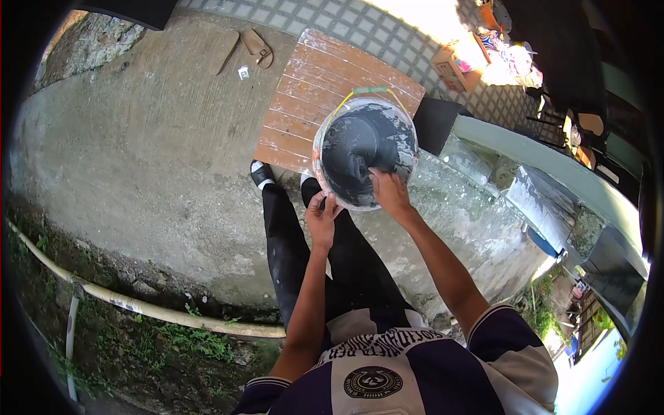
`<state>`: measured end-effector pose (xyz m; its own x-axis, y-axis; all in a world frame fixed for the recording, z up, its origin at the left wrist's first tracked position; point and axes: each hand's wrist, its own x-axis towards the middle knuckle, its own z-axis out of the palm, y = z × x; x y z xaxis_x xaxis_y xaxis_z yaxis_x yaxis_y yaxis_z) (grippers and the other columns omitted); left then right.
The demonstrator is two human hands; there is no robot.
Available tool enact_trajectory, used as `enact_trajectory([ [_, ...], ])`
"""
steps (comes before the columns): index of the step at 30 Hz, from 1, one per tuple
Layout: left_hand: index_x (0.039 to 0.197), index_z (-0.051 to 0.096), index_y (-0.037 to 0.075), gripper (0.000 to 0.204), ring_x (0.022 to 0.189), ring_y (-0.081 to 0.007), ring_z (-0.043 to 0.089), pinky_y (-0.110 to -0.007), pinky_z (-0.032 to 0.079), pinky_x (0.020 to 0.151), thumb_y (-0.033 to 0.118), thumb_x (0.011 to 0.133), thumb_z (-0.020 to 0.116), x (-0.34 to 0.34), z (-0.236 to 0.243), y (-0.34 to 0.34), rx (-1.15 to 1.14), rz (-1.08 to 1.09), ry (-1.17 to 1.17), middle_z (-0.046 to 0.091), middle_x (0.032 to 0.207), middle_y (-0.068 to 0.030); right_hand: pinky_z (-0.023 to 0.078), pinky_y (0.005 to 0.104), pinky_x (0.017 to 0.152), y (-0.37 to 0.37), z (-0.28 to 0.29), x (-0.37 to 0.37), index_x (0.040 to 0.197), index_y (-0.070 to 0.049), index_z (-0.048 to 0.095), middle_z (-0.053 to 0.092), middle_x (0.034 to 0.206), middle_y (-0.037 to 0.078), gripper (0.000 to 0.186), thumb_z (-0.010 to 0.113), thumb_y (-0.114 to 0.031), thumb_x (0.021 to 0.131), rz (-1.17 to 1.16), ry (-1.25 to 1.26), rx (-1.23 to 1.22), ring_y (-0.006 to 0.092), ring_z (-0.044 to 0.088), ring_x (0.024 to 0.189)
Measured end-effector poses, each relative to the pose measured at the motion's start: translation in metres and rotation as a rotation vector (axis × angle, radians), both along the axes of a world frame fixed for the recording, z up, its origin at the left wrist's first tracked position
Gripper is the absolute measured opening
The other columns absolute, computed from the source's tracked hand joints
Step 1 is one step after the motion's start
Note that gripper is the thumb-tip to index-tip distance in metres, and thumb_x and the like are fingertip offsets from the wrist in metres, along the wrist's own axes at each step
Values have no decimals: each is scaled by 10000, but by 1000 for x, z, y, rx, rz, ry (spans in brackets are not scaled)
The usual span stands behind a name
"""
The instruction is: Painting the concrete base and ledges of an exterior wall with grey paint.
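Observation:
A paint-splashed bucket [319, 166] stands tilted toward me at the near right of a brown slatted board, its inside smeared with dark grey paste [349, 138]. The wire handle, with a green grip [370, 90], is raised at the far side. My left hand [321, 220] pinches the near-left rim, thumb and fingers closed on it. Over the near-right rim reaches my right hand [391, 194], its fingers closed inside the bucket. Beside those fingers is a dark grey lump [357, 166]; whether it is a tool or paste, and what the hand holds, I cannot make out.
The brown slatted board [287, 117] lies on the concrete ground [152, 152]. A sandal [256, 48] is beyond it at the left. A cardboard box [460, 62] stands at the far right, near a low wall [526, 149]. A pipe rail [159, 313] runs along the near left.

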<state>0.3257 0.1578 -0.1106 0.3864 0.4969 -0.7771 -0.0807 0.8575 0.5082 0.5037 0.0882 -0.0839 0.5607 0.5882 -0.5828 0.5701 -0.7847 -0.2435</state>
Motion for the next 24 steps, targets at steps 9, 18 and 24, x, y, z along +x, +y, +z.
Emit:
enact_trajectory([
  [9,1078,602,2,202,844,-101,622,-302,574,818,173,971,605,-10,-11,-16,16,30,-5,636,934,-26,506,462,785,11,4,28,1090,-109,681,685,866,180,250,675,-175,849,1,123,58,387,642,857],
  [18,1090,598,0,208,858,-101,623,-310,573,840,175,979,591,-8,-9,-15,25,7,2,632,950,-24,504,436,720,19,-29,25,959,-1,649,593,1008,178,271,709,-239,846,195,169,284,385,621,848],
  [24,1128,604,-13,218,897,-126,643,-316,583,832,142,975,589,-6,-11,-18,28,33,-11,655,1017,-64,500,442,704,11,-23,0,893,38,623,610,899,206,232,678,-187,874,220,314,318,402,620,824],
])
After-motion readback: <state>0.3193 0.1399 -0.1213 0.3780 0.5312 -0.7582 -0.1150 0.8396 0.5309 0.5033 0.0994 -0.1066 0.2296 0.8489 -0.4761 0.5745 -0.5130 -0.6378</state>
